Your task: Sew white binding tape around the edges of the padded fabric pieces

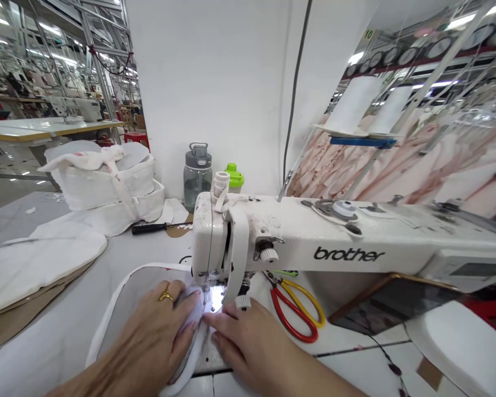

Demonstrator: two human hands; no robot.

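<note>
Pressing grey panel (126, 300) with left hand (159, 322), white edging (195, 352) with right hand (256, 333), fingers apart, likely to keep both flat.

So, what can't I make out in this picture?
In the head view:
Grey fabric: partly covered by the left hand.
Scissors: blade tips hidden behind the sewing machine.
Machine display: too small to read.
Right forearm: cut off by the bottom edge.
</note>
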